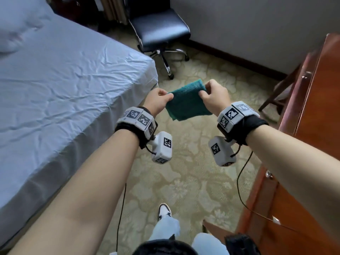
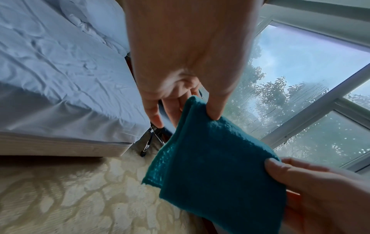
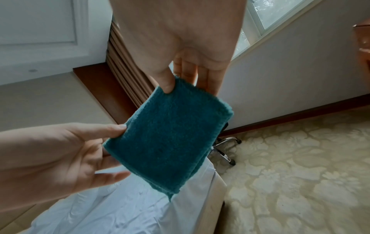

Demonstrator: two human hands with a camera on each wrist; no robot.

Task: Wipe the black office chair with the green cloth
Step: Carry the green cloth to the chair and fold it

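Forearms: both reach forward in the head view, each with a white tracking band at the wrist and a cable trailing down.
Left hand [image 1: 159, 102]: thumb and forefinger pinch one top corner of the green cloth [image 1: 186, 101]; in the right wrist view the other fingers [image 3: 108, 175] lie loosely spread behind the cloth.
Right hand [image 1: 214, 97]: thumb and fingers pinch the opposite top corner; the remaining fingers hang straight behind the fabric.
Cloth: folded into a small thick pad, held between the two hands in mid-air, its lower edge hanging free, touching nothing else.
Chair [image 1: 160, 28]: black padded seat on a chrome star base with castors, well beyond both hands, straight ahead and slightly to the left-hand side, close to the wall.
Step in hand: by my reading the cloth is being squared up or refolded before any wiping; no contact with the chair yet, so the task looks barely begun.
Next move: probably walk forward between the bed [image 1: 64, 74] and the wooden cabinet [image 1: 316, 126], shift the pad into one flat palm, and press it onto the seat.
Watch for: the pad may unfold once one corner is let go.
Containers: none in use; the cabinet, beside the right hand, has its doors closed, so any contents are hidden.
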